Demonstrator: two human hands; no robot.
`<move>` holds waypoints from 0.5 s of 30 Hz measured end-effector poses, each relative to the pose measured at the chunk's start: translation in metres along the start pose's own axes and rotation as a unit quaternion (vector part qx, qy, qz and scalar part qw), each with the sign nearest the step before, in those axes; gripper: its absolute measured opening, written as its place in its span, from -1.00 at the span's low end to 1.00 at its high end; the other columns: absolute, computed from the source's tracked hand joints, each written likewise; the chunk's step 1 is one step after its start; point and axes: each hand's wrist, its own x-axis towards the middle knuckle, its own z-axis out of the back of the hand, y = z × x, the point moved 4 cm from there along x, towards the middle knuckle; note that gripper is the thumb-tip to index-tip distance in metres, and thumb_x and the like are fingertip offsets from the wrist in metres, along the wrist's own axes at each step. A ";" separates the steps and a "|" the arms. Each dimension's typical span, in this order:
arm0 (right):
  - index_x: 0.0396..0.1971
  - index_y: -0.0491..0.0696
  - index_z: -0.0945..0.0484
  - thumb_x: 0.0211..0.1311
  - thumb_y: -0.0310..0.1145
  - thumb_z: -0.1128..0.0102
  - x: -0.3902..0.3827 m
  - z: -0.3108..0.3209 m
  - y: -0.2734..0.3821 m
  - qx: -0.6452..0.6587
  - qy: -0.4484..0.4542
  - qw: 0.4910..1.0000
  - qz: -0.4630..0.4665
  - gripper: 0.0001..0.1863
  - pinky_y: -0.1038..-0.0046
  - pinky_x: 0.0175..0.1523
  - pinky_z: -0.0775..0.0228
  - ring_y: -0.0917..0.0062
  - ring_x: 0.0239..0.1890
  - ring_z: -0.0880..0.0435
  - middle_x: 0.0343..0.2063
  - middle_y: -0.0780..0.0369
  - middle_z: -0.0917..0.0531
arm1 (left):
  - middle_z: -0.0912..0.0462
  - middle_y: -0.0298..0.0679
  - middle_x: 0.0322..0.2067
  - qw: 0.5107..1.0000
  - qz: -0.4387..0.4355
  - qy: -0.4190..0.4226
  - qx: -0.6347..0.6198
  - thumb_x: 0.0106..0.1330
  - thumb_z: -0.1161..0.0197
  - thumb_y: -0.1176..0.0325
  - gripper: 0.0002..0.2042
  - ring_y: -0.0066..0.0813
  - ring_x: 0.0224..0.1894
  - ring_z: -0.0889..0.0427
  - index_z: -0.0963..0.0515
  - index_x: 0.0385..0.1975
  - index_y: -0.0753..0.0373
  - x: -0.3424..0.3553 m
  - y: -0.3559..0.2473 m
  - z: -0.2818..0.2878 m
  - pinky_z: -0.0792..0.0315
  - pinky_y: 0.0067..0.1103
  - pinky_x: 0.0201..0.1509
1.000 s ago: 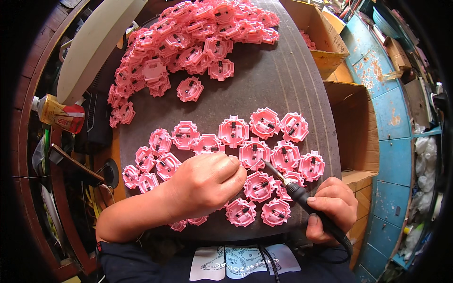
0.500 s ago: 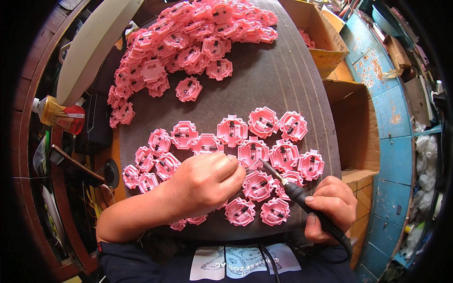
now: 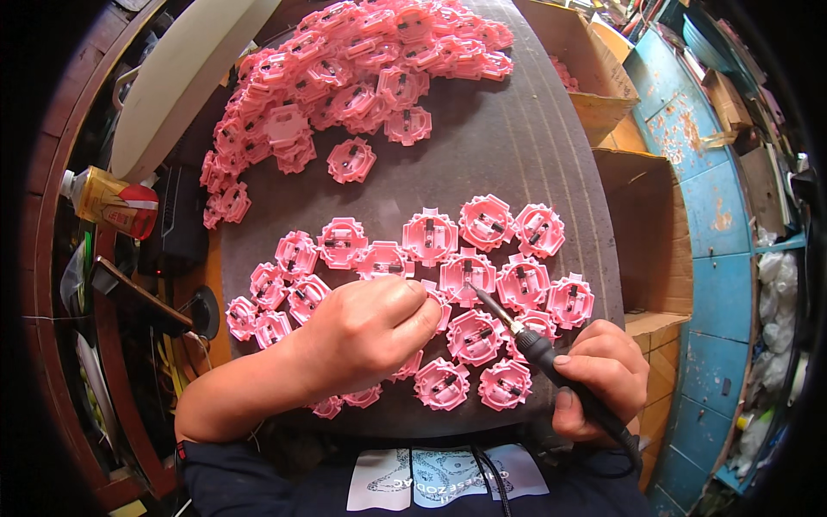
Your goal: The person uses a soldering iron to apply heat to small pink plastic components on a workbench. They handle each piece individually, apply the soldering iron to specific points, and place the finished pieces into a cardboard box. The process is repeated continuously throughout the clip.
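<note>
My right hand [image 3: 606, 379] grips a soldering iron [image 3: 538, 346] by its black handle, fingers and thumb wrapped round it. Its thin metal tip reaches up and left into a round pink plastic housing [image 3: 468, 269] with small black and metal parts inside. My left hand [image 3: 370, 326] is closed, knuckles up, just left of that housing; its fingertips are hidden, so whatever they pinch cannot be made out. Another pink housing [image 3: 439, 300] shows partly beside its fingers. Several similar housings lie face up around both hands, such as one to the right [image 3: 523, 282].
A large heap of pink housings [image 3: 345, 69] covers the table's far left. Cardboard boxes [image 3: 646, 224] stand along the right edge, before blue cabinets [image 3: 728, 284]. At left are a bottle with yellow liquid [image 3: 108, 202] and a pale curved panel [image 3: 185, 82].
The soldering iron's tip has shifted slightly up and left, farther into the housing. My left hand has drawn back a little to the left, uncovering more of the neighbouring housing. The view has shifted slightly.
</note>
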 end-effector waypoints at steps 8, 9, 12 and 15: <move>-0.22 -0.18 -0.67 -0.10 -0.56 -0.37 0.005 -0.004 0.002 -0.011 0.015 1.000 0.003 -0.67 0.39 -0.48 -0.42 0.39 -0.60 -0.56 -0.49 0.17 -0.63 | -0.60 -0.16 -0.34 1.000 -0.005 0.004 0.002 0.08 -0.43 0.56 -0.75 -0.23 -0.40 -0.66 -0.62 -0.23 0.40 0.000 0.003 -0.001 -0.54 -0.40 -0.39; -0.22 -0.18 -0.67 -0.10 -0.56 -0.37 0.005 -0.005 0.001 -0.012 0.016 1.000 0.004 -0.67 0.39 -0.48 -0.42 0.39 -0.59 -0.57 -0.49 0.17 -0.63 | -0.61 -0.16 -0.34 1.000 -0.004 0.005 0.004 0.08 -0.43 0.56 -0.75 -0.23 -0.40 -0.67 -0.62 -0.23 0.40 0.000 0.003 -0.001 -0.54 -0.40 -0.39; -0.23 -0.18 -0.67 -0.10 -0.57 -0.37 0.004 -0.006 0.000 -0.013 0.018 1.000 0.005 -0.68 0.39 -0.48 -0.43 0.38 -0.59 -0.58 -0.49 0.17 -0.63 | -0.61 -0.15 -0.35 1.000 -0.012 -0.003 0.005 0.08 -0.43 0.56 -0.75 -0.23 -0.40 -0.67 -0.61 -0.22 0.40 0.001 0.003 -0.002 -0.54 -0.39 -0.40; -0.22 -0.18 -0.67 -0.10 -0.57 -0.37 0.005 -0.006 0.001 -0.014 0.023 1.000 0.004 -0.68 0.38 -0.47 -0.44 0.37 -0.59 -0.59 -0.49 0.17 -0.63 | -0.61 -0.15 -0.35 1.000 -0.006 -0.008 -0.002 0.09 -0.43 0.56 -0.75 -0.23 -0.41 -0.66 -0.61 -0.22 0.41 0.001 0.005 -0.003 -0.53 -0.39 -0.40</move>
